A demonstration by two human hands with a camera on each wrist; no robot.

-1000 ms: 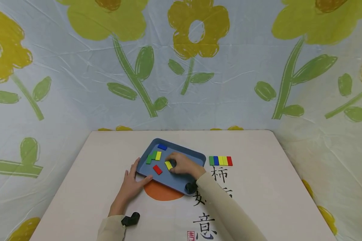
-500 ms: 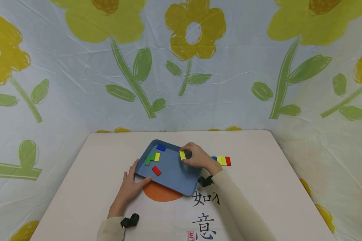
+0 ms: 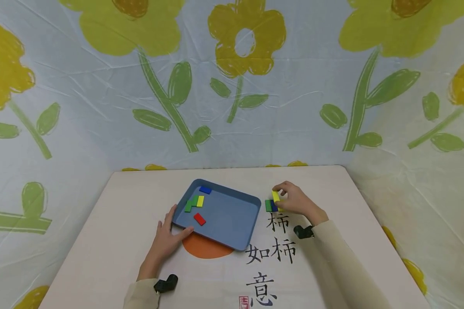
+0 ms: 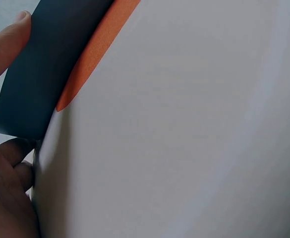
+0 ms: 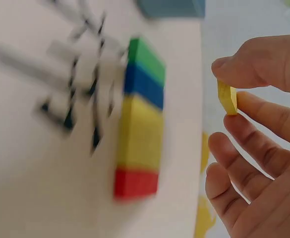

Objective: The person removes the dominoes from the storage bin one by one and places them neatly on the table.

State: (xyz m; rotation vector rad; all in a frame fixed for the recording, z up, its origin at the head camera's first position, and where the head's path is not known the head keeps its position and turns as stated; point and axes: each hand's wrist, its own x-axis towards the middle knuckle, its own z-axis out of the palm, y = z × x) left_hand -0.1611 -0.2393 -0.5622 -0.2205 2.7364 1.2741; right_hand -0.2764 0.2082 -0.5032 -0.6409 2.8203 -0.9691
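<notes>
My right hand (image 3: 298, 201) pinches yellow rectangular block (image 5: 227, 97), thumb against fingers, just apart from multicoloured block row (image 5: 141, 124). Left hand (image 3: 168, 236), fingers relaxed, rests against blue-grey tray (image 3: 232, 216) left of grip. Apparent step: placing; next likely calls for aligned, gentle lowering.

The held block (image 5: 227, 98) was yellow; the block row (image 5: 141, 124) ran green, blue, yellow, red. The tray (image 3: 228, 219) was blue-grey, the sleeves (image 3: 344, 257) cream, the backdrop (image 3: 290, 116) pale with yellow flowers (image 3: 246, 43) and green leaves (image 3: 180, 83).
</notes>
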